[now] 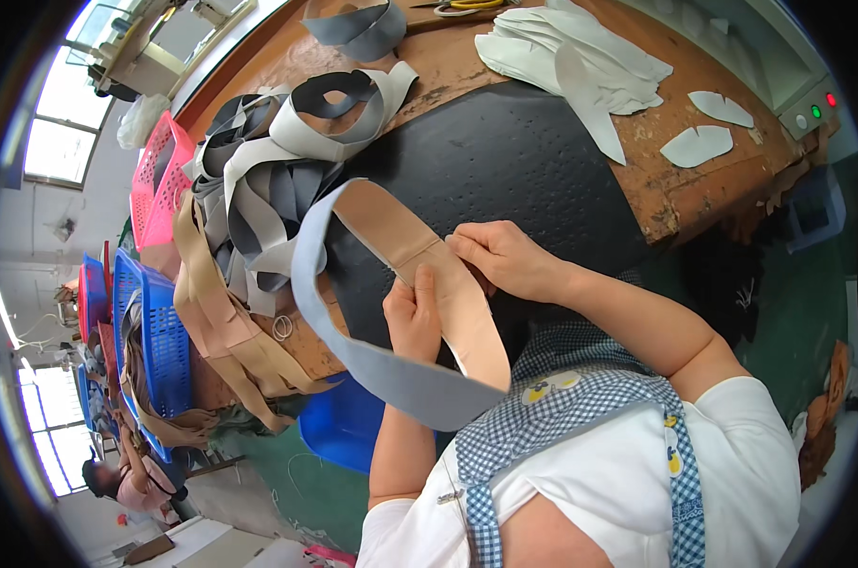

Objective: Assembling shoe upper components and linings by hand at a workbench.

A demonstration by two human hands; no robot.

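A wide strip (pixel 391 379), joined into a loop, hangs between my hands over the table's near edge. Its outer face is grey-blue, its inner face tan, and a seam crosses the tan side. My left hand (pixel 415 317) is closed on the strip, thumb pressed on the tan face just below the seam. At the strip's far edge, near the seam, my right hand (pixel 507 260) pinches with thumb and forefinger; its other fingers are partly hidden. Beneath lies a black mat (pixel 505 151) with a pitted surface.
Grey and white strips (pixel 259 189) are heaped left of the mat, with tan strips (pixel 221 322) draping over the table edge. White cut pieces (pixel 571 57) lie at the far right. Blue (pixel 164 331) and pink (pixel 159 180) baskets stand left. A person (pixel 140 478) works in the background.
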